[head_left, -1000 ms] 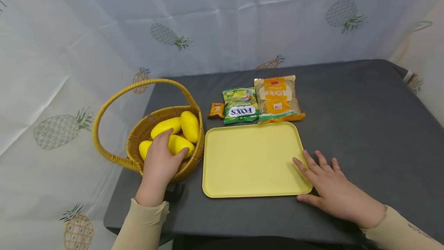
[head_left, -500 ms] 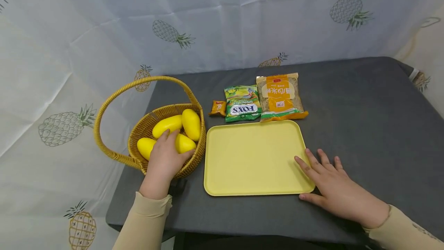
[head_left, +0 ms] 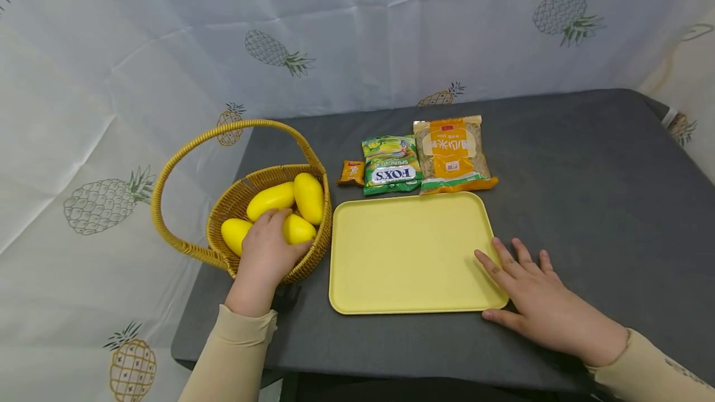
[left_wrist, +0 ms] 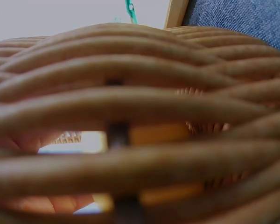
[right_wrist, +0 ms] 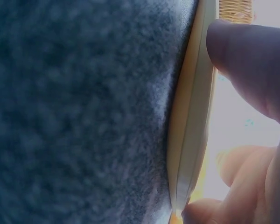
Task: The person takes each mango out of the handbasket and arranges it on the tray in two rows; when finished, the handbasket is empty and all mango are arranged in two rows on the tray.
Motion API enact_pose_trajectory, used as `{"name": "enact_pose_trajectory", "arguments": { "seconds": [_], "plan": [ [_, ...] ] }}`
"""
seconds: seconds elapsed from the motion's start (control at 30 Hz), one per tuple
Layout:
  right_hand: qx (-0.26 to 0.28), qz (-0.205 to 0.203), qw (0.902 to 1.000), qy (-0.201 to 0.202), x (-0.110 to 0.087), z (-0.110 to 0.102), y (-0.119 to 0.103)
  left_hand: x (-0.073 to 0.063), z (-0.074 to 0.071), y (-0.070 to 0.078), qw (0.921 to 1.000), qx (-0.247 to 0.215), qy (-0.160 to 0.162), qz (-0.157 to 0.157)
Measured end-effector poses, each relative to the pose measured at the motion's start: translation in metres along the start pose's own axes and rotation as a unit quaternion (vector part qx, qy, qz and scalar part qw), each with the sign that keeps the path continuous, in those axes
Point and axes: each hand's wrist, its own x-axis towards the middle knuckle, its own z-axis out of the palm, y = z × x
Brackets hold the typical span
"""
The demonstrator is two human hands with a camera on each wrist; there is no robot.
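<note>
My left hand [head_left: 265,254] reaches over the near rim of a wicker basket [head_left: 319,250] and grips a yellow mango [head_left: 298,229], thumb on its right side and fingers over its far side. The hand covers part of that mango. Several mangoes lie in the basket, including one at the back [head_left: 270,201]. The left wrist view is filled by the basket's weave [left_wrist: 140,107], with fingers [left_wrist: 60,201] glimpsed through a gap. My right hand [head_left: 544,306] has its fingers spread at the right edge of a yellow tray [head_left: 413,253], thumb by the near corner.
Behind the tray lie a small orange packet [head_left: 351,173], a green FOX'S candy bag [head_left: 392,165] and a larger orange-labelled bag [head_left: 454,154]. The basket's tall handle [head_left: 156,203] arches up on the left. A grey cloth [head_left: 586,191] covers the table; pineapple-print curtains hang behind.
My left hand has settled around the mango, and its thumb has dropped toward the basket's right rim. The right hand stays at the tray. The head view has shifted slightly.
</note>
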Motion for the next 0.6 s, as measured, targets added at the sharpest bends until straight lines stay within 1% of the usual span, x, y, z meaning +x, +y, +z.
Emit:
{"name": "enact_pose_trajectory", "arguments": {
  "seconds": [0.2,0.37,0.47,0.6],
  "plan": [
    [-0.003,0.005,1.0,0.005,0.0001,0.0006,-0.0003,0.0002,-0.0011,0.0017,0.9998,-0.018,0.0,-0.001],
    [-0.007,0.007,0.9999,0.007,0.0,0.0006,0.0,-0.0024,-0.003,0.0021,0.9984,-0.056,0.007,-0.007],
    [-0.006,0.008,0.9999,0.005,0.0005,0.0005,-0.0001,-0.005,-0.0035,0.0012,0.997,-0.074,0.022,-0.005],
    [-0.002,0.01,0.9999,0.002,0.0008,0.0021,-0.0002,-0.009,-0.0045,-0.0004,0.9949,-0.086,0.053,0.01]
  ]
}}
